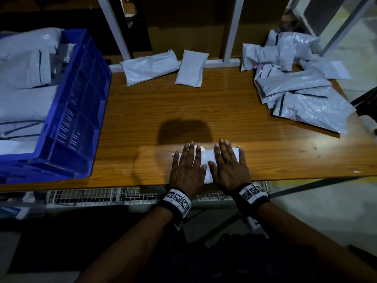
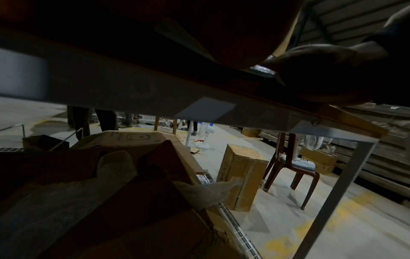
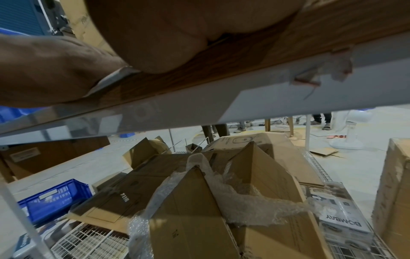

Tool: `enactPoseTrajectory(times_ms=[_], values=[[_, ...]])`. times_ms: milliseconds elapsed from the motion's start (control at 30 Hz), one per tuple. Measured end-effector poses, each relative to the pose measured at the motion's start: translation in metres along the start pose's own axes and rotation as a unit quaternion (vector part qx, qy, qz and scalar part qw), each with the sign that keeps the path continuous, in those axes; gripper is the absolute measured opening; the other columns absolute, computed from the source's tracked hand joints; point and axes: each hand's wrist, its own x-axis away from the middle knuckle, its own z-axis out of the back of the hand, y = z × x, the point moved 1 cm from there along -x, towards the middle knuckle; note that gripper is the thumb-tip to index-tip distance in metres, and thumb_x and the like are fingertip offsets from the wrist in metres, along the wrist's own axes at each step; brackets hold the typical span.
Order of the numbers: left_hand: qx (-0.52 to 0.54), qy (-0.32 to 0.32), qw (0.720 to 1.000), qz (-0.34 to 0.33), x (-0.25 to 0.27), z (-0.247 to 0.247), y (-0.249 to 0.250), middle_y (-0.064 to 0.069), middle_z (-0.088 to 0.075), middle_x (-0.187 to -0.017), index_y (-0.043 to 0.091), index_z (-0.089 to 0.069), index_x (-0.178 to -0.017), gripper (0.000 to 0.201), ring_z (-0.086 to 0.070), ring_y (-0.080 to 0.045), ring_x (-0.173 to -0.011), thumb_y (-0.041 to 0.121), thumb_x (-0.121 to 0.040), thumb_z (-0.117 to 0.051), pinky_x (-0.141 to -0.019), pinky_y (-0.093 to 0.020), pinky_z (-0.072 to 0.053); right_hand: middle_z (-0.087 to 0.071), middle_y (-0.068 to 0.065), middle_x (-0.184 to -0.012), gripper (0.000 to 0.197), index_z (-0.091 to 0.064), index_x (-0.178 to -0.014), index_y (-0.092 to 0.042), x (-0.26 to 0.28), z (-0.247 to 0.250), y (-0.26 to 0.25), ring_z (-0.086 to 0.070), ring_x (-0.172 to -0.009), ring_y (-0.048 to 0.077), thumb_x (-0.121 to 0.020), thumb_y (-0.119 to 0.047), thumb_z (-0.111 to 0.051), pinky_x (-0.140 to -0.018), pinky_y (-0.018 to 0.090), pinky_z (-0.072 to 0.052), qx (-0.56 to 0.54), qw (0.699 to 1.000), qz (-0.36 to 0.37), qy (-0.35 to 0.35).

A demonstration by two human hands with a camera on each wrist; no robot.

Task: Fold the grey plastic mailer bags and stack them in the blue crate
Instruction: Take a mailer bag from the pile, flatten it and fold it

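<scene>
Grey mailer bag [image 1: 206,160] lay mostly hidden under both flat hands at the table's [image 1: 224,123] near edge; left hand [image 1: 186,168] and right hand [image 1: 229,166] pressed it, fingers [image 1: 223,149] straight, unclenched.

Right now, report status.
Left hand and right hand flat, pressing folded mailer. Blue crate left, part filled. Nothing in the way.

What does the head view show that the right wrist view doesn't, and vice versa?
Head only: both hands' backs, left hand and right hand, pressed flat on the folded mailer; the blue crate; the unfolded pile. Right wrist only: cardboard boxes and bubble wrap under the table. Both: the wooden table edge.
</scene>
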Motion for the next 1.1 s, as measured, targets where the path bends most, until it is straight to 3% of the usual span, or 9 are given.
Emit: enactPoseTrajectory(times_ms=[100,400,600,733,800,900,967,1033,1100], values=[[-0.008,-0.013,1.0,0.0,0.0,-0.001,0.001,-0.008,0.011,-0.171,0.016,0.003,-0.163,0.072,0.012,-0.022,-0.157,0.051,-0.1,-0.002,-0.126,-0.051,0.001,0.003,0.004,-0.172,0.071,-0.008,-0.164,-0.015,0.001,-0.001,0.0,0.005,-0.158,0.017,-0.106,-0.056,-0.005,-0.126,0.055,0.005,-0.004,1.0,-0.001,0.0],[-0.017,-0.007,1.0,0.004,0.001,-0.004,0.0,-0.009,0.008,-0.171,0.015,0.0,-0.164,0.07,0.01,-0.023,-0.158,0.051,-0.105,-0.014,-0.127,-0.05,0.001,0.007,0.005,-0.172,0.071,-0.004,-0.164,-0.013,0.001,0.0,0.0,0.009,-0.158,0.019,-0.106,-0.055,-0.005,-0.125,0.055,0.009,0.008,1.0,-0.001,-0.011],[-0.019,-0.03,0.999,0.011,-0.001,-0.001,0.002,-0.008,0.009,-0.171,0.015,0.001,-0.163,0.073,0.012,-0.023,-0.157,0.053,-0.102,-0.005,-0.126,-0.052,0.003,0.017,0.005,-0.17,0.07,0.007,-0.163,-0.018,0.0,0.003,-0.002,0.017,-0.157,0.019,-0.105,-0.057,-0.001,-0.124,0.056,0.01,0.005,0.999,-0.004,-0.033],[0.002,-0.045,0.999,0.005,0.001,0.011,0.001,-0.004,0.008,-0.171,0.019,-0.001,-0.164,0.075,0.013,-0.022,-0.157,0.057,-0.1,-0.002,-0.126,-0.051,0.006,0.027,0.004,-0.167,0.07,0.014,-0.161,-0.02,-0.001,0.012,-0.001,0.026,-0.154,0.018,-0.105,-0.058,-0.001,-0.121,0.055,0.018,-0.001,0.997,-0.005,-0.076],[0.038,-0.062,0.997,0.005,0.0,0.02,-0.001,-0.001,0.006,-0.172,0.022,-0.004,-0.164,0.071,0.013,-0.02,-0.157,0.058,-0.104,-0.012,-0.126,-0.048,0.008,0.028,0.004,-0.167,0.072,0.015,-0.161,-0.021,0.0,0.018,0.001,0.028,-0.153,0.019,-0.104,-0.061,-0.002,-0.119,0.055,0.02,-0.025,0.994,0.007,-0.104],[0.102,-0.074,0.992,0.014,-0.008,0.041,-0.012,0.001,-0.015,-0.171,0.027,-0.026,-0.161,0.068,-0.005,-0.019,-0.158,0.059,-0.103,-0.039,-0.127,-0.049,-0.002,0.012,0.006,-0.171,0.069,-0.004,-0.164,-0.023,-0.001,0.036,0.011,0.016,-0.157,0.023,-0.106,-0.059,-0.017,-0.121,0.062,0.008,-0.065,0.99,0.019,-0.123],[0.107,-0.069,0.992,0.012,-0.014,0.057,-0.023,0.001,-0.036,-0.163,0.028,-0.037,-0.156,0.071,-0.029,-0.022,-0.152,0.059,-0.095,-0.056,-0.124,-0.05,-0.021,-0.012,0.006,-0.17,0.061,-0.019,-0.161,-0.026,-0.002,0.054,0.021,-0.008,-0.157,0.029,-0.107,-0.046,-0.038,-0.12,0.066,-0.011,-0.049,0.991,0.025,-0.124],[0.074,-0.087,0.993,-0.005,-0.018,0.072,-0.031,-0.004,-0.045,-0.157,0.026,-0.041,-0.154,0.08,-0.041,-0.028,-0.144,0.057,-0.086,-0.07,-0.116,-0.047,-0.036,-0.033,0.007,-0.158,0.065,-0.027,-0.158,-0.028,-0.004,0.066,0.027,-0.034,-0.144,0.033,-0.1,-0.035,-0.055,-0.114,0.062,-0.031,-0.006,0.992,0.025,-0.122],[0.061,-0.119,0.991,-0.001,-0.021,0.083,-0.033,-0.004,-0.049,-0.154,0.025,-0.046,-0.151,0.086,-0.045,-0.03,-0.14,0.057,-0.078,-0.079,-0.111,-0.047,-0.043,-0.047,0.008,-0.145,0.061,-0.033,-0.154,-0.03,-0.008,0.076,0.028,-0.045,-0.131,0.036,-0.099,-0.035,-0.058,-0.105,0.055,-0.044,0.011,0.993,0.017,-0.114]])
